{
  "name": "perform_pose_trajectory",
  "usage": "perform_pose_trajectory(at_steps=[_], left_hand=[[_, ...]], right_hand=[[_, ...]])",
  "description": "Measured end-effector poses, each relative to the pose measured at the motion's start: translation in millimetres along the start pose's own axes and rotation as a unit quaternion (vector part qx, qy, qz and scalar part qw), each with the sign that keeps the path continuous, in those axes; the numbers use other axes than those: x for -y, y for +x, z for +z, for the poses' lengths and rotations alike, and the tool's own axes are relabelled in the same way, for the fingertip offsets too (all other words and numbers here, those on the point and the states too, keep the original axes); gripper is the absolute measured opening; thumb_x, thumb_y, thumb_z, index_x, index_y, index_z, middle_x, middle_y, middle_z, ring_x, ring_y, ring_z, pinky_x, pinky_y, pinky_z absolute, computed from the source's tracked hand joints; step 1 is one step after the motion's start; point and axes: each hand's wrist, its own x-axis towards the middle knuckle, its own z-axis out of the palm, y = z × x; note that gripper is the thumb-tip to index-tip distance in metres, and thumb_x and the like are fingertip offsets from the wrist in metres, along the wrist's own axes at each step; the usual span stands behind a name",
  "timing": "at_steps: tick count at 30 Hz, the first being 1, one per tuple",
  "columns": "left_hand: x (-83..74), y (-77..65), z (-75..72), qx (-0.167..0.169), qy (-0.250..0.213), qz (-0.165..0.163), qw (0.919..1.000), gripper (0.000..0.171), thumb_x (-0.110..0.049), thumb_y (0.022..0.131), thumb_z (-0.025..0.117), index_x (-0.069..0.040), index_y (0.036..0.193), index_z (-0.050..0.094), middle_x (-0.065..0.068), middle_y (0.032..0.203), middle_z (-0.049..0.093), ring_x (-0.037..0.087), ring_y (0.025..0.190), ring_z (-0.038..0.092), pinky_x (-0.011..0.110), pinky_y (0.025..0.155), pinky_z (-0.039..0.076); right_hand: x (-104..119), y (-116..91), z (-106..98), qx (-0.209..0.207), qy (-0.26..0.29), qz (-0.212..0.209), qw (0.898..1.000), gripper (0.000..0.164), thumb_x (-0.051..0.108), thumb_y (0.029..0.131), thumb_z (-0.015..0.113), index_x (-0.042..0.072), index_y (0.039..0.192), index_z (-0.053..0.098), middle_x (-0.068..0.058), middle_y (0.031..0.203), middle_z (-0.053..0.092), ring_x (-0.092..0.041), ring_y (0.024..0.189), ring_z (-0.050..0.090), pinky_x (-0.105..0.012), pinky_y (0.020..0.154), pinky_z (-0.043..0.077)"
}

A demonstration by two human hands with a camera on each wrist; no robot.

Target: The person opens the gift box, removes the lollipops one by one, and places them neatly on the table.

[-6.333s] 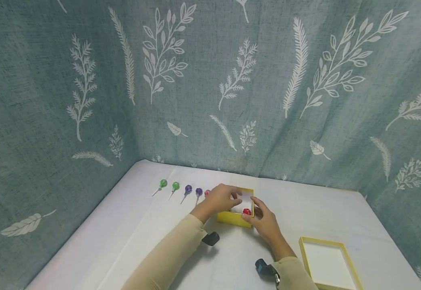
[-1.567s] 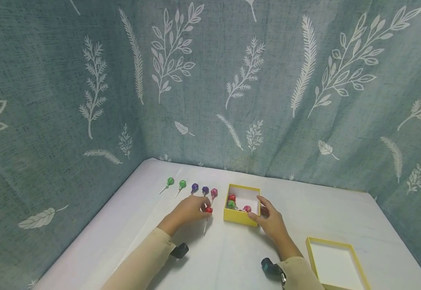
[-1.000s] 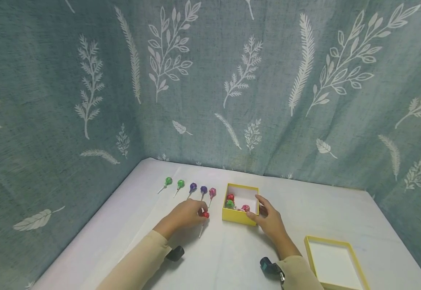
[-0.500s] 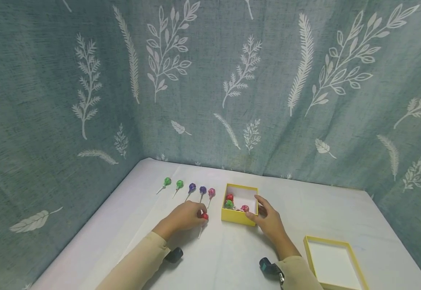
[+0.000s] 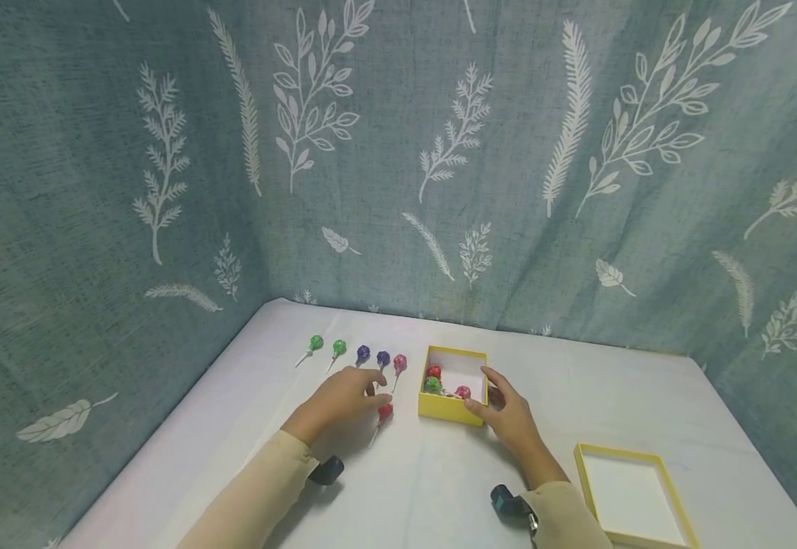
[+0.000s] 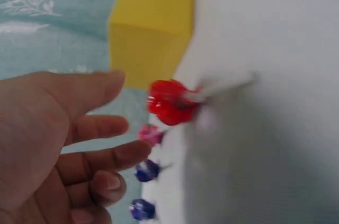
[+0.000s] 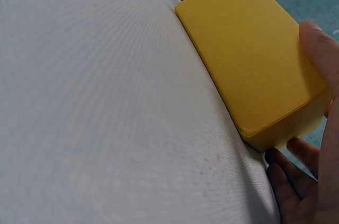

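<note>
My left hand (image 5: 343,396) hovers above the white table with thumb and fingers apart, holding nothing. Just past its fingertips a red lollipop (image 5: 385,412) lies on the table, its stick toward me; the left wrist view shows this red lollipop (image 6: 172,102) clear of the fingers. My right hand (image 5: 508,415) holds the near right corner of a yellow box (image 5: 449,410), thumb on the front and fingers along the right side. Inside the box lie a red lollipop (image 5: 435,371), a green one (image 5: 433,384) and a pink one (image 5: 463,392).
Behind my left hand runs a row of lollipops: two green (image 5: 316,341), two purple (image 5: 363,353) and a pink one (image 5: 400,362). A yellow-rimmed box lid (image 5: 631,496) lies inside up at the right. A patterned curtain (image 5: 398,191) closes off the back and left.
My left hand was over the box at first, then set the red lollipop on the table in front of the row. It has just let go and drawn slightly back. My right hand stays on the box.
</note>
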Motion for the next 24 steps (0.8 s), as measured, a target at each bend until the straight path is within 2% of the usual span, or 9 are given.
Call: perform_pose_trajectory(at_steps=[4, 6, 8, 14, 19, 24], left_hand=[[-11.1, 11.9, -6.2, -0.017, 0.007, 0.029, 0.9994, 0.029, -0.035, 0.090, 0.069, -0.015, 0.111, 0.070, -0.006, 0.086, 0.065, 0.010, 0.075, 0.058, 0.033, 0.070, 0.050], [-18.7, 19.2, -6.1, -0.022, 0.012, 0.056, 0.9981, 0.027, -0.034, 0.091, 0.068, -0.016, 0.110, 0.071, -0.007, 0.086, 0.065, 0.009, 0.075, 0.058, 0.032, 0.069, 0.050], [-26.1, 26.7, -3.5, -0.024, 0.006, 0.074, 0.9970, 0.025, -0.034, 0.091, 0.067, -0.017, 0.109, 0.071, -0.008, 0.086, 0.064, 0.009, 0.075, 0.058, 0.030, 0.069, 0.049], [-44.7, 44.8, 8.0, -0.034, -0.027, 0.095, 0.9945, 0.019, -0.030, 0.090, 0.070, -0.017, 0.104, 0.073, -0.012, 0.082, 0.061, 0.009, 0.072, 0.055, 0.026, 0.064, 0.047], [-58.7, 59.6, 14.3, -0.039, -0.025, 0.147, 0.9880, 0.019, -0.027, 0.090, 0.072, -0.013, 0.104, 0.073, -0.012, 0.082, 0.063, 0.007, 0.072, 0.056, 0.024, 0.068, 0.048], [-69.2, 71.3, 21.1, -0.021, -0.035, 0.147, 0.9884, 0.026, -0.026, 0.088, 0.073, -0.012, 0.110, 0.072, -0.011, 0.090, 0.067, 0.004, 0.077, 0.059, 0.024, 0.071, 0.049]], right_hand=[[0.5, 2.1, 0.7, -0.002, -0.001, 0.003, 1.000, 0.085, 0.051, 0.074, 0.080, 0.022, 0.146, 0.043, -0.015, 0.149, 0.041, -0.036, 0.131, 0.044, -0.050, 0.104, 0.036], [0.5, 2.2, 1.2, -0.002, 0.001, 0.005, 1.000, 0.085, 0.050, 0.075, 0.080, 0.022, 0.146, 0.043, -0.015, 0.148, 0.041, -0.036, 0.131, 0.044, -0.050, 0.104, 0.036], [0.9, 1.1, 1.6, -0.002, 0.005, 0.006, 1.000, 0.085, 0.049, 0.075, 0.080, 0.021, 0.146, 0.043, -0.016, 0.147, 0.043, -0.036, 0.130, 0.045, -0.050, 0.104, 0.036], [0.6, -1.4, 5.6, -0.001, 0.007, -0.002, 1.000, 0.082, 0.047, 0.076, 0.081, 0.022, 0.145, 0.045, -0.016, 0.145, 0.046, -0.035, 0.128, 0.048, -0.049, 0.103, 0.037], [0.6, -2.4, 3.2, -0.003, 0.009, -0.018, 1.000, 0.080, 0.046, 0.076, 0.081, 0.021, 0.144, 0.046, -0.016, 0.142, 0.049, -0.035, 0.126, 0.050, -0.049, 0.103, 0.038], [0.6, -2.4, 1.2, -0.011, 0.008, -0.027, 1.000, 0.079, 0.043, 0.077, 0.081, 0.019, 0.144, 0.047, -0.017, 0.142, 0.049, -0.034, 0.125, 0.051, -0.049, 0.101, 0.040]])
